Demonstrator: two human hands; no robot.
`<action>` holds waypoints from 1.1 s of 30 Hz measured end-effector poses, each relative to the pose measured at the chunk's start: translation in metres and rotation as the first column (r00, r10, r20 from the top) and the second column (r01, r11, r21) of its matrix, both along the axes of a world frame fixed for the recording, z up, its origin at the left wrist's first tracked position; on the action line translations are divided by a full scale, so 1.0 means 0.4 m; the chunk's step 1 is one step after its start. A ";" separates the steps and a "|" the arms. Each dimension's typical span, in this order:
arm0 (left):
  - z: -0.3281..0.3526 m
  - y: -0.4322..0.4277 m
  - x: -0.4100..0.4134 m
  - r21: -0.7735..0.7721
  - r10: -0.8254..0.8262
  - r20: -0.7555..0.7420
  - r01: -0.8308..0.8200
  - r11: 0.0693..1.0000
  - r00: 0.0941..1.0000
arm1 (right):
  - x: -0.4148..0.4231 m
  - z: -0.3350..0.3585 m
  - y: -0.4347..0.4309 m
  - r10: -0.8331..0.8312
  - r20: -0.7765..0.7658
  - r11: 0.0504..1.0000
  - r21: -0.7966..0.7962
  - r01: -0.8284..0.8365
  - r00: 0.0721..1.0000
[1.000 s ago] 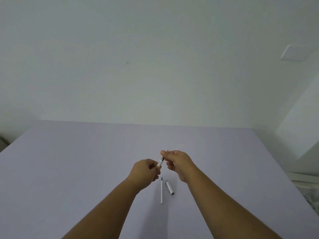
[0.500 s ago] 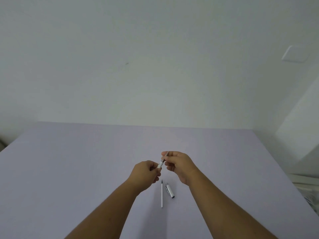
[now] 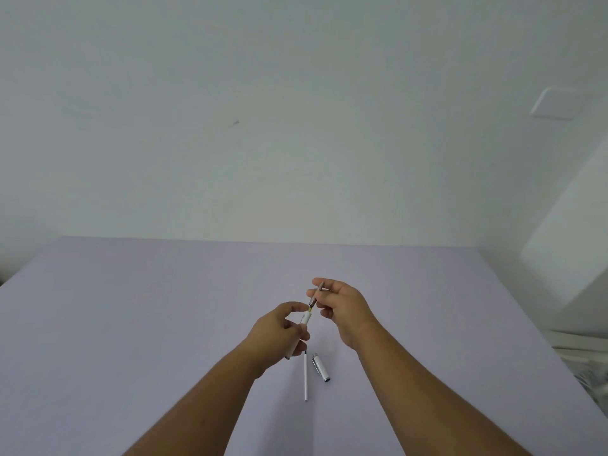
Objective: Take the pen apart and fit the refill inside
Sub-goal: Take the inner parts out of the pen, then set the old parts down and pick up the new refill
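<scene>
My left hand (image 3: pixel 279 334) grips the white pen barrel (image 3: pixel 304 319), which slants up to the right above the table. My right hand (image 3: pixel 342 304) pinches the grey tip section (image 3: pixel 317 292) at the barrel's upper end; a short dark and yellowish stretch shows between the two parts. A thin white refill (image 3: pixel 306 378) with a dark tip lies on the table below my hands, pointing away from me. The white pen cap (image 3: pixel 320 368) with a metal clip lies just to its right.
The lilac table (image 3: pixel 131 324) runs back to a pale wall. Its right edge borders a white ledge (image 3: pixel 575 258), and some white items (image 3: pixel 589 366) lie beyond it at the lower right.
My hands have drawn slightly apart: the tip section has come away from the barrel, exposing the inner part between them. The refill and cap have not moved.
</scene>
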State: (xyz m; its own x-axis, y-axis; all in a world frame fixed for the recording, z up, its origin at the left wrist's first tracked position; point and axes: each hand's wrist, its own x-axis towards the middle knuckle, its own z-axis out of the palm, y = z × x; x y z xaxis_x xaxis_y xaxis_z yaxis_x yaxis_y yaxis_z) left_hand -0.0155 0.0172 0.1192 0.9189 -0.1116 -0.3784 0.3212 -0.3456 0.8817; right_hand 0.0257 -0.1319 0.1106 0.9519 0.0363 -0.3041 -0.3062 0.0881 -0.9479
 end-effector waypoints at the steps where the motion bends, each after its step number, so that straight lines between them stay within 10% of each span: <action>1: 0.001 0.000 0.000 -0.015 -0.005 -0.005 0.005 1.000 1.000 | -0.001 0.003 0.000 -0.009 0.007 1.000 -0.010 0.010 1.000; 11: -0.037 0.022 0.000 -0.040 0.014 -0.093 -0.018 0.999 0.996 | 0.058 -0.010 -0.029 -0.310 0.035 0.950 0.062 0.308 0.950; 15: -0.077 0.027 0.006 -0.016 0.053 -0.132 -0.055 0.998 0.990 | 0.040 -0.134 -0.048 -0.078 -0.086 0.913 -0.407 0.037 0.993; 19: -0.122 0.027 0.011 0.004 0.060 -0.165 -0.060 0.998 0.985 | -0.001 -0.264 -0.053 0.122 -0.201 0.621 -0.748 -0.233 0.972; 27: -0.182 0.023 0.006 0.015 0.049 -0.219 -0.047 0.999 0.974 | -0.023 -0.356 -0.054 0.132 -0.178 0.429 -0.877 -0.218 0.975; 33: -0.201 0.020 0.002 0.023 0.042 -0.236 -0.038 0.999 0.971 | -0.024 -0.371 -0.051 0.127 -0.157 0.474 -0.858 -0.199 0.979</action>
State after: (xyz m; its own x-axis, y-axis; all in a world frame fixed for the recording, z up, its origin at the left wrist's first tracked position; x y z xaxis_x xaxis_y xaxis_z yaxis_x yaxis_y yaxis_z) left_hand -0.0147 0.0251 0.0388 0.8064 -0.0673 -0.5875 0.5340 -0.3439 0.7724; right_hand 0.0159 -0.1523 -0.0376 0.9358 -0.1268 -0.3290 -0.2844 -0.8230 -0.4917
